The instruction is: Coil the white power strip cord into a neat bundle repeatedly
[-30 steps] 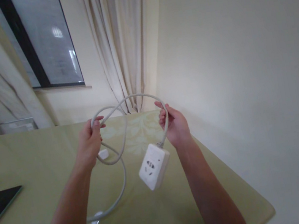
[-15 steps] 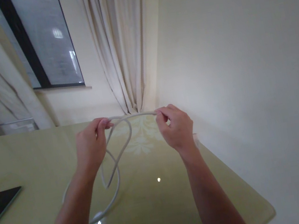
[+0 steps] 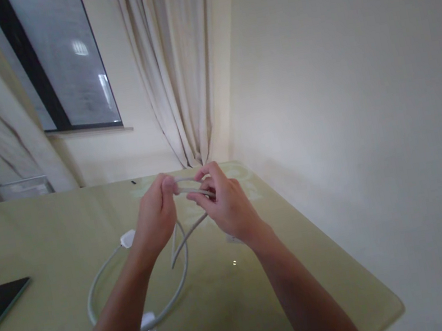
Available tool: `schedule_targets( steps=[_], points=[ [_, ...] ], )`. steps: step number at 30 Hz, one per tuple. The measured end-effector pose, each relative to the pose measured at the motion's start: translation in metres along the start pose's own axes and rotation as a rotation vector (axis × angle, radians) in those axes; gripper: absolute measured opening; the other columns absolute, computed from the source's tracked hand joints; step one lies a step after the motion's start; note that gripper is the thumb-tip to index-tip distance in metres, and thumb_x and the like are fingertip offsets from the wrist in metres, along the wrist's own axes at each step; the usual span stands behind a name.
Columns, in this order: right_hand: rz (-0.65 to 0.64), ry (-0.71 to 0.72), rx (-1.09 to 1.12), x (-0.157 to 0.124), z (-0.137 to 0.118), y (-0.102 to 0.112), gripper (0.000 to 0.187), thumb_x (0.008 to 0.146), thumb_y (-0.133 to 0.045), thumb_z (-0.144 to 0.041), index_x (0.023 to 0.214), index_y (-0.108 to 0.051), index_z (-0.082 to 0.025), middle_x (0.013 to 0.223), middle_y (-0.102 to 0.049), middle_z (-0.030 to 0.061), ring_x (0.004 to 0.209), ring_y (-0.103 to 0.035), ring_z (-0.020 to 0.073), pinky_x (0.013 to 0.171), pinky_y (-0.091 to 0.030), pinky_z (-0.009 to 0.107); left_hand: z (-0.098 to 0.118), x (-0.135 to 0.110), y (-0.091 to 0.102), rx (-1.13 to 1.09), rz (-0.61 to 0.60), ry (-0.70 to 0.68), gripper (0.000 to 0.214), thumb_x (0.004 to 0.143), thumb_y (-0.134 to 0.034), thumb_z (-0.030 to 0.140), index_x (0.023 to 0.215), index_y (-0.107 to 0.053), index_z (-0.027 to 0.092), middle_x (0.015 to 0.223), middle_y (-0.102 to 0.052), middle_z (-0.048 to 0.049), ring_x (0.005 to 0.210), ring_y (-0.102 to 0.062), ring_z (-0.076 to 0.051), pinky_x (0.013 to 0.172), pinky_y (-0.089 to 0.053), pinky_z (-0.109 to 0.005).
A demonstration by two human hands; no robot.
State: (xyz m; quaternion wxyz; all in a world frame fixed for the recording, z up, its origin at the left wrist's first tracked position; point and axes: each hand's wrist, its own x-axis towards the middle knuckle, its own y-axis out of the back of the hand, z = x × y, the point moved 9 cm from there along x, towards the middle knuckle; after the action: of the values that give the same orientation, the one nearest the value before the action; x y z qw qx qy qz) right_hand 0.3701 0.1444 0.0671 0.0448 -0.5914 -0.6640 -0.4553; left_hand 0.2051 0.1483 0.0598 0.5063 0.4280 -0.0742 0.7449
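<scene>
A pale grey cable [image 3: 186, 270] is held up in loops between my two hands, over the far part of the table. My left hand [image 3: 159, 210] is closed, thumb pressed on the cable. Close on its right, my right hand [image 3: 227, 201] has its fingers bent around two strands. The rest of the cable hangs below and curves across the tabletop toward the left. At its end a white plug-like connector [image 3: 128, 239] lies beside my left wrist. Another pale piece, partly hidden, shows under my right wrist.
The table [image 3: 311, 286] has a glossy yellow-green top that reflects lights. A dark flat tablet-like object [image 3: 0, 307] lies at the left edge. A small black item [image 3: 133, 182] is near the far edge. Curtains [image 3: 174, 71], a window and a wall stand beyond.
My right hand has moved left toward my left hand, folding the stretched cable into a loop. My left hand has shifted slightly right. The white connector now shows.
</scene>
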Motion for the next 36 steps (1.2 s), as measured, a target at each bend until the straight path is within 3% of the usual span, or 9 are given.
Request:
schedule_targets(
  steps=[4,8,13,16,21,25,28,33,36],
  points=[
    [-0.159,0.010,-0.053,0.000,0.007,-0.006,0.027,0.098,-0.066,-0.015,0.120,-0.056,-0.026,0.069,-0.058,-0.0091,0.066,-0.060,0.0161,0.070,-0.040,0.027,-0.037,0.007,0.029,-0.181,0.182,0.154,0.043,0.110,-0.042,0.048,0.077,-0.050,0.024,0.070,-0.053,-0.0004,0.064,-0.048,-0.017,0.060,-0.037,-0.029],
    [-0.144,0.089,-0.169,0.000,0.005,-0.006,0.021,0.101,-0.054,-0.009,0.115,-0.060,-0.023,0.095,-0.071,0.0026,0.089,-0.065,0.0200,0.082,-0.046,0.031,-0.070,0.011,0.055,-0.353,0.349,0.297,0.041,0.109,-0.048,0.049,0.076,-0.050,0.023,0.071,-0.054,-0.0002,0.062,-0.044,-0.015,0.057,-0.035,-0.028],
    [0.015,0.189,-0.417,0.000,-0.007,-0.003,0.025,0.103,-0.048,-0.006,0.111,-0.064,-0.023,0.116,-0.075,0.0092,0.119,-0.061,0.0268,0.111,-0.039,0.046,-0.078,0.012,0.082,-0.415,0.467,0.337,0.038,0.112,-0.040,0.029,0.075,-0.048,0.022,0.072,-0.050,0.0018,0.061,-0.046,-0.013,0.058,-0.036,-0.027],
    [0.106,0.159,-0.398,0.003,-0.004,0.006,0.021,0.106,-0.049,-0.011,0.112,-0.064,-0.024,0.116,-0.076,0.0089,0.120,-0.063,0.0276,0.111,-0.039,0.047,-0.063,0.011,0.092,-0.165,0.443,0.292,0.038,0.111,-0.038,0.029,0.077,-0.051,0.023,0.076,-0.059,-0.0005,0.069,-0.057,-0.016,0.068,-0.043,-0.031],
    [0.046,-0.005,0.014,0.005,0.010,0.009,0.009,0.106,-0.057,-0.025,0.111,-0.064,-0.024,0.090,-0.079,0.0023,0.081,-0.071,0.0198,0.075,-0.050,0.031,-0.016,0.008,0.063,0.412,0.241,0.157,0.032,0.108,-0.045,0.038,0.089,-0.065,0.023,0.081,-0.071,-0.0073,0.074,-0.066,-0.027,0.075,-0.046,-0.040],
    [-0.031,-0.156,0.364,0.002,0.018,-0.007,0.015,0.100,-0.066,-0.033,0.089,-0.064,-0.023,0.076,-0.078,-0.0001,0.065,-0.070,0.0161,0.063,-0.049,0.026,0.030,0.000,0.033,0.254,0.217,-0.087,0.032,0.109,-0.044,0.034,0.090,-0.065,0.022,0.114,-0.076,-0.0128,0.115,-0.070,-0.029,0.102,-0.051,-0.045],
    [0.004,-0.167,0.477,0.003,0.022,-0.019,0.016,0.098,-0.069,-0.037,0.094,-0.071,-0.021,0.079,-0.078,0.0017,0.068,-0.071,0.0166,0.064,-0.051,0.027,0.055,-0.009,0.017,0.136,0.147,-0.217,0.028,0.109,-0.049,0.033,0.092,-0.068,0.021,0.135,-0.068,-0.0136,0.135,-0.060,-0.027,0.114,-0.047,-0.046],
    [0.263,-0.108,0.530,0.003,0.029,-0.015,0.050,0.097,-0.067,-0.037,0.146,-0.061,-0.026,0.104,-0.075,0.0027,0.073,-0.068,0.0142,0.065,-0.054,0.026,0.071,-0.014,-0.004,-0.044,-0.124,-0.276,0.032,0.110,-0.050,0.033,0.093,-0.075,0.021,0.122,-0.072,-0.0102,0.120,-0.066,-0.023,0.108,-0.052,-0.039],
    [0.366,-0.095,0.402,-0.002,0.028,-0.004,0.056,0.099,-0.064,-0.036,0.154,-0.056,-0.027,0.101,-0.074,0.0023,0.071,-0.065,0.0140,0.067,-0.055,0.026,0.052,-0.008,-0.007,-0.164,-0.241,-0.127,0.035,0.106,-0.054,0.039,0.083,-0.075,0.022,0.093,-0.075,-0.0069,0.087,-0.072,-0.021,0.083,-0.059,-0.034]
  ],
)
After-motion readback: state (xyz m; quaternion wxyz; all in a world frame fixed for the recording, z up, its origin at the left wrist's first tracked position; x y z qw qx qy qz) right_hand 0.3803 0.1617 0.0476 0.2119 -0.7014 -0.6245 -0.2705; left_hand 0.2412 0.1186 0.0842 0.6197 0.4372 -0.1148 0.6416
